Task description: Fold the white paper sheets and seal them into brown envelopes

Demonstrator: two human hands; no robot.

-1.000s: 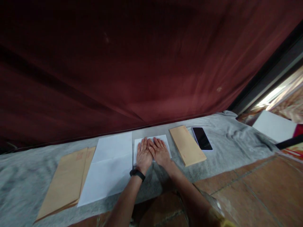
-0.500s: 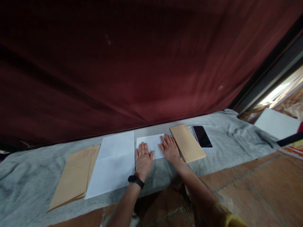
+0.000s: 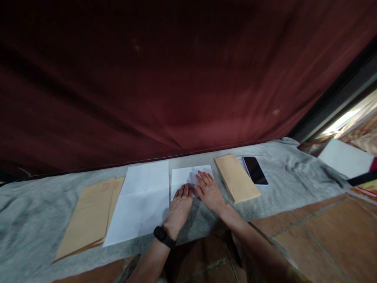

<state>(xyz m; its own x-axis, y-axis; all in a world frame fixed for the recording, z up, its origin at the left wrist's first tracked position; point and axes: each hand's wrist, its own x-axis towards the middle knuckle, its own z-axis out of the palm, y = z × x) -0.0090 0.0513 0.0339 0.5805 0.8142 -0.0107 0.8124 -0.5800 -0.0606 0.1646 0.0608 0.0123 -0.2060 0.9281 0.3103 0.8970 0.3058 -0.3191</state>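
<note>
A small folded sheet of white paper [image 3: 184, 174] lies between my hands on the grey cloth. My left hand [image 3: 180, 204], with a black band on its wrist, rests on the sheet's near left part, fingers stretched forward. Across the sheet's right side lies my right hand [image 3: 209, 192], fingers spread and flat. The two hands almost meet at the near edge, where they hide part of the paper. To the left is a larger white sheet [image 3: 138, 204] with a crease across it. A brown envelope stack [image 3: 237, 179] sits right of my right hand.
More brown envelopes [image 3: 88, 216] overlap at the far left. A phone [image 3: 255, 171] with a dark screen lies beyond the right stack. The grey cloth [image 3: 297, 177] ends at a tiled floor [image 3: 330, 236], and a dark red curtain [image 3: 188, 86] hangs behind.
My left hand has slid back toward the sheet's near edge. My right hand has moved left and closer to it, uncovering the paper's far right corner. The view has shifted slightly.
</note>
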